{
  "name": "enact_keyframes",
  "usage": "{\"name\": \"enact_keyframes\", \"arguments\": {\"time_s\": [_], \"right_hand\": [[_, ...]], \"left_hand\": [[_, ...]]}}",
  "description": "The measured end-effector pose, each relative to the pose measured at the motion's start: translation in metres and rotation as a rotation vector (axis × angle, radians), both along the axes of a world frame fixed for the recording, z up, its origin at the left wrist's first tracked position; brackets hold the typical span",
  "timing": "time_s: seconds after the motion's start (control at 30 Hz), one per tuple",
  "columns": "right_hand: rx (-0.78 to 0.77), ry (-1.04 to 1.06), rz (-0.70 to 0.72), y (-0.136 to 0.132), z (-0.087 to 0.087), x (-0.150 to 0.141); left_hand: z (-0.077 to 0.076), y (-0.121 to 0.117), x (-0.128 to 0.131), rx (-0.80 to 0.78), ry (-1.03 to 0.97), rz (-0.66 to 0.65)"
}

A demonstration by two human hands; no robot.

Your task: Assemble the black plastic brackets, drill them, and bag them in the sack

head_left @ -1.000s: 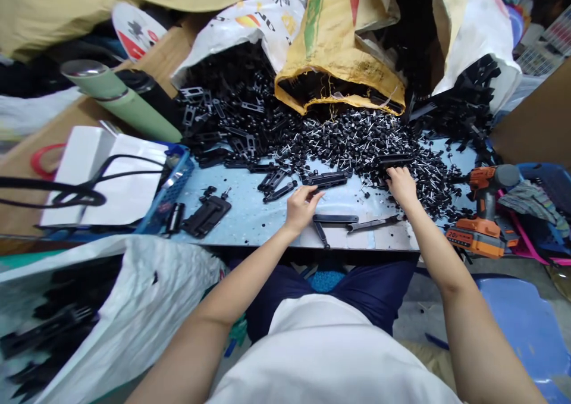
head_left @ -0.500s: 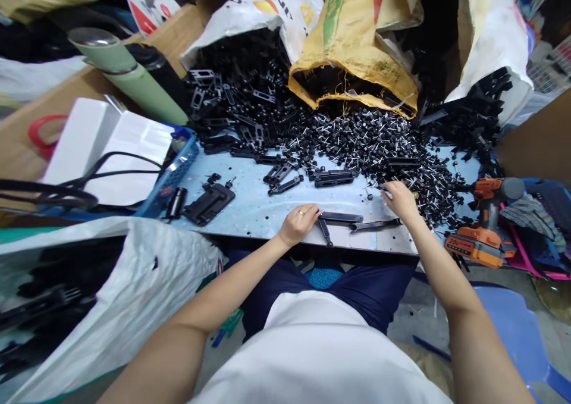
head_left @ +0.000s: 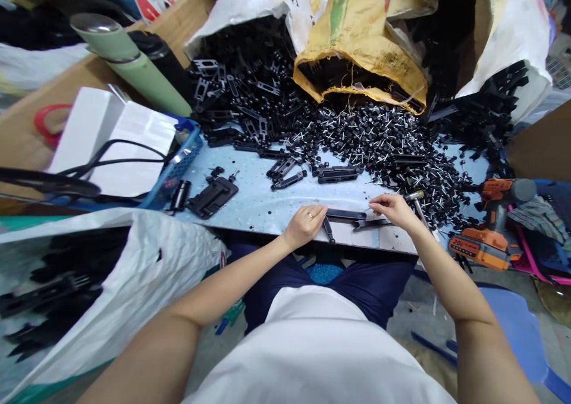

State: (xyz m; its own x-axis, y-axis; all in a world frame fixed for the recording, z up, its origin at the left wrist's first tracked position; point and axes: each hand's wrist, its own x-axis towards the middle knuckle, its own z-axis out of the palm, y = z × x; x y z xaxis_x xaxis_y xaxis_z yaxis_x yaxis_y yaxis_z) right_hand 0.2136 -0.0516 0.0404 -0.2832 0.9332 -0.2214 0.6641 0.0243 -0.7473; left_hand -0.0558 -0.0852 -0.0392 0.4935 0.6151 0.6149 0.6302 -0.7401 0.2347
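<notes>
My left hand point(head_left: 307, 225), a ring on one finger, is closed on the near end of a long black plastic arm point(head_left: 345, 214) lying along the front of the table. A shorter black plastic piece point(head_left: 329, 230) juts toward me from under the same fingers. To the right, my right hand point(head_left: 393, 209) is pinched just above the arm's far end; whatever its fingertips hold is too small to make out. Beneath that hand lies a black forked part point(head_left: 372, 224), partly covered. Behind it spreads a heap of black-headed screws point(head_left: 370, 136) with silver shanks.
An orange cordless drill point(head_left: 484, 246) stands at the right edge. Several black plastic arms point(head_left: 339, 174) lie mid-table. A yellow sack point(head_left: 361, 53) opens onto the heap. At left are a blue basket point(head_left: 185, 154), a black bracket point(head_left: 213, 197) and a white sack point(head_left: 169, 267).
My right hand has moved left and slightly toward me, from the edge of the screw heap to the long arm's far end. My left hand keeps its hold. The view has shifted slightly.
</notes>
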Motion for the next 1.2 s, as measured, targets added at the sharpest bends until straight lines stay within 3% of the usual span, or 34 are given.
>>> {"name": "enact_keyframes", "arguments": {"time_s": [0.07,0.27,0.43,0.7,0.87,0.97,1.03,1.1,1.2], "right_hand": [[-0.009,-0.053,0.009,-0.009,0.004,-0.006],[0.39,-0.446,0.068,-0.025,-0.002,-0.026],[0.567,-0.556,0.176,-0.036,-0.016,-0.025],[0.616,-0.408,0.371,-0.044,-0.037,0.002],[0.553,-0.629,0.401,-0.039,-0.04,0.019],[0.55,-0.719,0.361,-0.035,-0.028,0.018],[0.616,-0.625,0.4,-0.037,-0.008,0.015],[0.681,-0.404,0.494,-0.045,0.017,0.011],[0.631,0.048,0.655,-0.069,0.043,-0.003]], "left_hand": [[-0.001,-0.002,0.0,-0.031,-0.014,0.008],[0.006,-0.006,0.003,-0.061,0.016,0.075],[0.01,-0.009,0.013,-0.009,0.03,0.018],[0.025,0.001,0.037,-0.15,0.282,-0.221],[0.029,0.014,0.038,-0.139,0.443,-0.288],[0.031,0.022,0.039,-0.165,0.457,-0.246],[0.039,0.02,0.038,-0.204,0.376,-0.209],[0.055,0.008,0.036,-0.232,0.207,-0.238],[0.086,-0.025,0.033,-0.298,-0.147,-0.421]]}}
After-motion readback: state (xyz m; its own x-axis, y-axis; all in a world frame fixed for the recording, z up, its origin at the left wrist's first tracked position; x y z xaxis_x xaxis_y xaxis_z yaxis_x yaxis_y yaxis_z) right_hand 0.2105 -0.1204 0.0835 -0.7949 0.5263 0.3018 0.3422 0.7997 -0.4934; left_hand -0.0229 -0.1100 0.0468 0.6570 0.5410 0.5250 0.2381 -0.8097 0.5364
